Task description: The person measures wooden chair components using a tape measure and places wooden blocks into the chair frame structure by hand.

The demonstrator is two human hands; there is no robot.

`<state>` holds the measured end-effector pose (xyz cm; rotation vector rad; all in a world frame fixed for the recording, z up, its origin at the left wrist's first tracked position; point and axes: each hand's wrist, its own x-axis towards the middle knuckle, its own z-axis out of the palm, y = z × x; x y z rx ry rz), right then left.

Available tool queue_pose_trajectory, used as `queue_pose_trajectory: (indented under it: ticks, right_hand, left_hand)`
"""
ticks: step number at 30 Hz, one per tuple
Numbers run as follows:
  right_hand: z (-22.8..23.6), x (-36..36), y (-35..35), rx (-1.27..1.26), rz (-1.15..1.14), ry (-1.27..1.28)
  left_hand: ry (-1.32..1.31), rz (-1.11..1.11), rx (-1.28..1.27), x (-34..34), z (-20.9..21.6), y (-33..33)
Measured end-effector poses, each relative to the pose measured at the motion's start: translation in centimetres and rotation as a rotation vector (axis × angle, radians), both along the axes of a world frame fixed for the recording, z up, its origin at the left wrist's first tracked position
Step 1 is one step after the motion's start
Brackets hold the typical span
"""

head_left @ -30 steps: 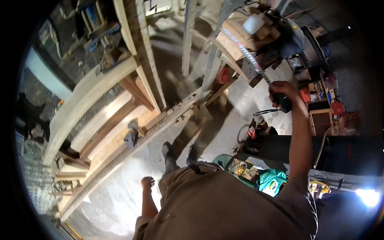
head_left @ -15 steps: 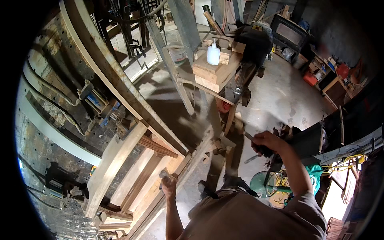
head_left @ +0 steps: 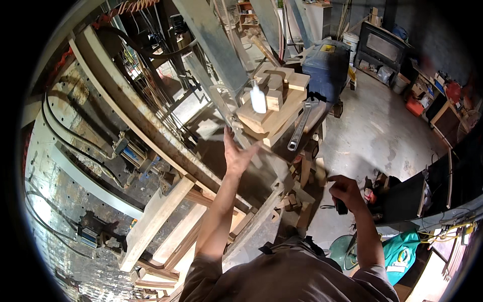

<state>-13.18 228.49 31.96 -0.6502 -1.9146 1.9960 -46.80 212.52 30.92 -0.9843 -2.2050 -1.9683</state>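
My left hand (head_left: 237, 157) reaches forward with its fingers spread and nothing in them. Just beyond it, a white squeeze bottle (head_left: 258, 99) with a narrow nozzle stands on stacked wood blocks (head_left: 253, 115). My right hand (head_left: 346, 192) is closed around a small black object (head_left: 341, 207), mostly hidden by the fingers; its kind does not show. Below my left forearm lies a wooden frame (head_left: 183, 224) made of pale and darker pieces.
A long steel wrench (head_left: 301, 126) lies right of the blocks, near a dark blue machine housing (head_left: 324, 70). At left, a perforated metal table (head_left: 75, 146) carries clamps and hoses. Steel posts (head_left: 214, 43) rise ahead. A green bag (head_left: 401, 254) hangs at lower right.
My left hand has left the wooden frame and moved forward toward the bottle; the small piece it held is gone from it. My view has shifted, and my right hand remains closed.
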Motion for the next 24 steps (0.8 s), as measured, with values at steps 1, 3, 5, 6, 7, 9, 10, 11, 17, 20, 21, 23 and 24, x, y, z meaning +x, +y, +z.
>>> queue_pose_trajectory:
  ticks: [1,3,5,6,7,9,10,11,17,20,21,23,24]
  right_hand:
    - [0.6,-0.9,0.6,0.117,-0.055,0.014]
    - [0.8,-2.2,3.2,0.354,-0.109,-0.004]
    - [2.3,-4.1,5.1,0.458,-0.13,0.014]
    - [3.0,-5.1,5.9,0.465,-0.129,0.035]
    - [3.5,-5.9,6.6,0.455,-0.118,0.041]
    - [4.3,-7.9,7.4,0.507,-0.084,0.042]
    - [4.9,-8.8,7.6,0.535,-0.068,0.043]
    - [6.1,-9.7,7.2,0.559,-0.044,-0.043]
    - [5.5,-14.2,8.7,0.839,0.004,0.082]
    - [4.6,-15.5,9.6,0.871,-0.028,0.083]
    - [4.3,-15.8,9.9,0.888,-0.048,0.102]
    - [4.4,-16.2,10.1,0.914,-0.089,0.135]
    - [4.9,-16.5,9.9,0.923,-0.109,0.15]
  left_hand:
    - [0.02,0.033,-0.014,-0.9,0.4,1.0]
    - [0.11,0.006,-0.009,-1.3,1.1,3.4]
    - [0.186,0.025,-0.035,-1.5,0.8,5.0]
    - [0.121,0.006,-0.003,-1.4,0.9,5.3]
    - [0.055,-0.011,0.029,-1.3,1.1,5.5]
    - [-0.033,0.034,-0.001,-1.0,1.8,5.5]
    - [-0.033,0.035,-0.036,-1.1,2.1,5.4]
    - [-0.033,0.042,-0.071,-1.2,2.3,5.1]
    - [0.081,0.043,-0.099,-1.3,2.6,5.1]
    - [0.158,0.107,-0.287,-0.5,4.0,5.0]
    - [0.118,0.122,-0.303,0.1,4.8,5.1]
    - [0.124,0.098,-0.3,-0.1,4.3,5.1]
    - [0.128,0.088,-0.298,-0.2,4.3,5.0]
